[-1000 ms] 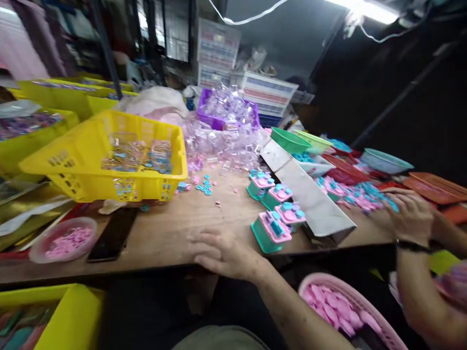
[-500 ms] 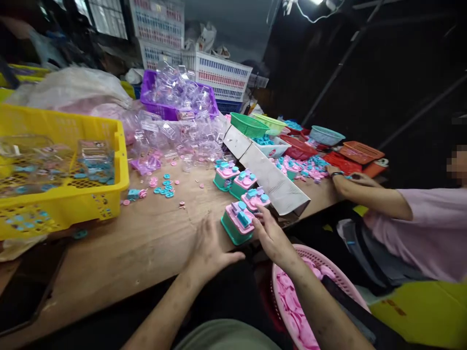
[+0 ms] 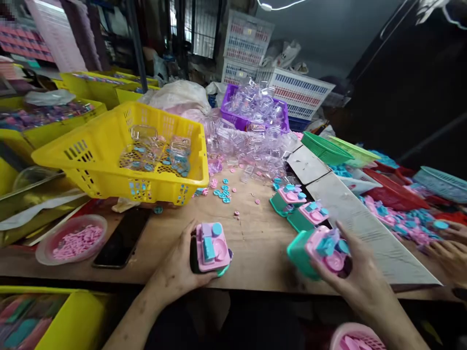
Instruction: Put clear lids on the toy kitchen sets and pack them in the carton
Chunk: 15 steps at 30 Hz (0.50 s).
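Resting inside curled fingers (image 3: 189, 260): toy (image 3: 212, 246)

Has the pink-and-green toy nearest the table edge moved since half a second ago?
Yes. The left hand now holds that toy, well left of the grey board it stood beside; the right hand grips another toy.

Toy blocks, pink top on green base: 4 – one in left hand (image 3: 212, 247), one in right hand (image 3: 321, 250), two on the table (image 3: 288, 198) (image 3: 308, 216)
Hands of the wearer: 2 – left hand (image 3: 178, 265), right hand (image 3: 359, 272)
Other person's hands: 2, at right edge (image 3: 447, 248)
Yellow basket on table: 1 (image 3: 109, 165)
Purple basket: 1 (image 3: 233, 114)
Green baskets: 2 (image 3: 324, 148) (image 3: 355, 153)
Phone: 1 (image 3: 122, 238)
Bowl of pink bits: 1 (image 3: 71, 240)
Clear cases: too many to count
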Motion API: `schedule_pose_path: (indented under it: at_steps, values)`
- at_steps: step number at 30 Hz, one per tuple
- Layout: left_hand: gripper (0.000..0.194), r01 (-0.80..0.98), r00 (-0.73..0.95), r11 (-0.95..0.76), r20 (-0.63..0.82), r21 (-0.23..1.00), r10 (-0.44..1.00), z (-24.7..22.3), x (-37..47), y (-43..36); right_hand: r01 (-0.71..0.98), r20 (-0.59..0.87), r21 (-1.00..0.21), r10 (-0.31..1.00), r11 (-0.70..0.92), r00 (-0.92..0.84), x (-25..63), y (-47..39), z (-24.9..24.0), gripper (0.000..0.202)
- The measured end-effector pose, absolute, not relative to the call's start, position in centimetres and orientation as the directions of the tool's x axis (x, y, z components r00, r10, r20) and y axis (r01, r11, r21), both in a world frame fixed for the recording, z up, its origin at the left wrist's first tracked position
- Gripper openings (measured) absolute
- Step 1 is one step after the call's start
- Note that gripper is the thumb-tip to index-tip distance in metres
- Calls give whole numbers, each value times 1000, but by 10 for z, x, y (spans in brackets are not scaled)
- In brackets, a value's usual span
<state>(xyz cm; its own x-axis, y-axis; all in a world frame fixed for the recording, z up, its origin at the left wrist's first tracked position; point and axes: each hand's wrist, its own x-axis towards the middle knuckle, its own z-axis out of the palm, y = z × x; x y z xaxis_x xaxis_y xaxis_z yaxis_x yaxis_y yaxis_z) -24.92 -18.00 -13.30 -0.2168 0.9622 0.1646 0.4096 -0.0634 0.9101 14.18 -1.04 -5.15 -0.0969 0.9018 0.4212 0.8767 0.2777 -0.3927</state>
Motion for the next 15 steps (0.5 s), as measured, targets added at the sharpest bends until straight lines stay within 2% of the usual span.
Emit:
schedule_pose_path:
  at_steps: [3,6,9,12,13,15]
  values:
    - [139,399,-309,10,125,917,943,-142,-275,-197,724,381,-344,794,598,-474,136,-18,-36,104]
    - [137,407,-303,8,127,913,944,-145,-285,-201,545,156,-382,633,746,-758,100,-21,-27,98]
    - [135,410,-275,-16,140,912,951,-153,-288,-199,433,-14,-419,471,798,-882,57,-13,-16,104]
    - [147,394,-292,-58,185,917,938,-174,-291,-195,309,1,-409,339,859,-941,13,12,9,115]
    - [154,399,-304,-70,204,914,931,-182,-292,-193,290,42,-401,334,869,-942,-5,26,19,108]
    - [163,421,-302,-79,222,903,927,-195,-295,-188,339,137,-392,418,855,-898,-54,59,36,75]
